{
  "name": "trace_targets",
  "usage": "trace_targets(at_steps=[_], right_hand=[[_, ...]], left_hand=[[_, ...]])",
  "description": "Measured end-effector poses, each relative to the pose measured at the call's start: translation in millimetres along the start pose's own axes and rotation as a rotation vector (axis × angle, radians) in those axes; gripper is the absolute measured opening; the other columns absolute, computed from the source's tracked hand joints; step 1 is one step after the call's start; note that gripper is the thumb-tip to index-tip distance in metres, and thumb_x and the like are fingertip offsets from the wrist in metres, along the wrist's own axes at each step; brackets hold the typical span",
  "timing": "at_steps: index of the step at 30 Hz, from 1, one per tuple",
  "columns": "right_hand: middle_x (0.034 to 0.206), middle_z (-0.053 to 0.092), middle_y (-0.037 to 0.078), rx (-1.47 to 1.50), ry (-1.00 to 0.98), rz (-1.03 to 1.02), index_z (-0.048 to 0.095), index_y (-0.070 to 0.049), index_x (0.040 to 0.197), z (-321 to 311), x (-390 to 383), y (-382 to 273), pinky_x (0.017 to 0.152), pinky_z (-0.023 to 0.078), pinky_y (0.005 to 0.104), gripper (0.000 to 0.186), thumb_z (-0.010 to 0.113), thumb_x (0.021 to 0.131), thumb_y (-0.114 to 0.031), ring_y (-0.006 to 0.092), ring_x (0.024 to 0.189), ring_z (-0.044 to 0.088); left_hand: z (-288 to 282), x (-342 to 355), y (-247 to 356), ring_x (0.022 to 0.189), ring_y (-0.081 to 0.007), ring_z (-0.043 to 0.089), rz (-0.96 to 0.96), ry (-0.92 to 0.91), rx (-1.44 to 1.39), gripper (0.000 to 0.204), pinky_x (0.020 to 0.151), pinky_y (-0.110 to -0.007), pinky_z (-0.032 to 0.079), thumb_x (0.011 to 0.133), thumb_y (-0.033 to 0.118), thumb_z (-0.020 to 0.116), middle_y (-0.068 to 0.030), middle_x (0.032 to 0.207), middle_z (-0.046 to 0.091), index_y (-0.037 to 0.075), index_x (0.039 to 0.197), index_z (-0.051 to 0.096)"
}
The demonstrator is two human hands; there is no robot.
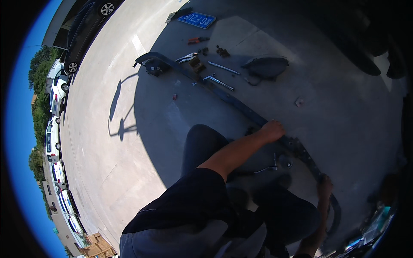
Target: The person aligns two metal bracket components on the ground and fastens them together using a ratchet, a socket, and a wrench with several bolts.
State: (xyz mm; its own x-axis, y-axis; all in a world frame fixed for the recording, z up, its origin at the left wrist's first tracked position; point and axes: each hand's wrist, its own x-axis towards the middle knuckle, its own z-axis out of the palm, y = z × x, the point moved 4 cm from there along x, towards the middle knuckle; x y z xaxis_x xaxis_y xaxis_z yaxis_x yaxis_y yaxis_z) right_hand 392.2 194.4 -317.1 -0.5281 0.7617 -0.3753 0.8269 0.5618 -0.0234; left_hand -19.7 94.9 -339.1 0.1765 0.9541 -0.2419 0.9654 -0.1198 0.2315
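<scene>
**Firm Hold at Two Points in Open-Air Shade**

Working from a distance through the head view, I have my left hand (272,130) closed around the middle stretch of a long dark bar (236,103), while my right hand (325,187), dim in shadow, curls around it nearer its lower-right end. The bar slants across the concrete ground (116,129) from upper left to lower right, both ends curved; whether its far end touches down, I cannot tell. Beside its upper stretch I see a silver rod (223,67), a ratchet-like tool (220,82) and a dark, rounded part (265,69). Farther off lie red-handled pliers (198,40) and a blue plate (198,19). Near my knees rests another silver tool (266,169). Parked cars (53,135) line the sunlit left edge.
</scene>
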Motion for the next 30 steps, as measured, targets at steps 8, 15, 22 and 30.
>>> trace_targets(at_steps=[8,15,22,30], right_hand=[[0.112,0.064,0.015,0.073,-0.04,0.084,0.057,-0.01,0.124,-9,3,-19,0.093,0.047,0.0519,0.037,0.061,0.087,-0.015,0.0368,0.107,0.061],[0.114,0.064,0.016,0.022,-0.065,0.119,0.056,-0.008,0.125,-2,-1,-24,0.091,0.049,0.0524,0.035,0.06,0.091,-0.015,0.0382,0.107,0.062],[0.104,0.064,0.015,0.086,-0.015,0.088,0.057,-0.009,0.116,-6,1,-34,0.087,0.049,0.0518,0.027,0.061,0.092,-0.021,0.0386,0.101,0.062],[0.098,0.062,0.011,0.064,0.06,0.089,0.055,-0.011,0.111,-18,7,-25,0.086,0.046,0.0499,0.037,0.076,0.081,-0.02,0.0343,0.099,0.062]], left_hand=[[-11,-2,5,0.109,-0.0281,0.06,-0.001,-0.008,-0.021,0.019,0.097,-0.046,0.049,0.089,0.013,0.063,-0.0099,0.107,0.065,0.008,0.107,0.066],[-14,-8,7,0.109,-0.0287,0.06,-0.008,-0.124,-0.039,0.025,0.098,-0.045,0.049,0.092,0.011,0.061,-0.011,0.112,0.065,0.007,0.117,0.064],[9,-9,-5,0.11,-0.0311,0.063,0.029,0.164,-0.121,0.037,0.097,-0.046,0.048,0.078,0.015,0.074,-0.0114,0.105,0.068,0.012,0.114,0.065],[-23,14,36,0.118,-0.0311,0.057,0.002,-0.057,0.008,0.095,0.094,-0.044,0.05,0.077,0.035,0.085,-0.0123,0.13,0.053,0.013,0.154,0.034]])
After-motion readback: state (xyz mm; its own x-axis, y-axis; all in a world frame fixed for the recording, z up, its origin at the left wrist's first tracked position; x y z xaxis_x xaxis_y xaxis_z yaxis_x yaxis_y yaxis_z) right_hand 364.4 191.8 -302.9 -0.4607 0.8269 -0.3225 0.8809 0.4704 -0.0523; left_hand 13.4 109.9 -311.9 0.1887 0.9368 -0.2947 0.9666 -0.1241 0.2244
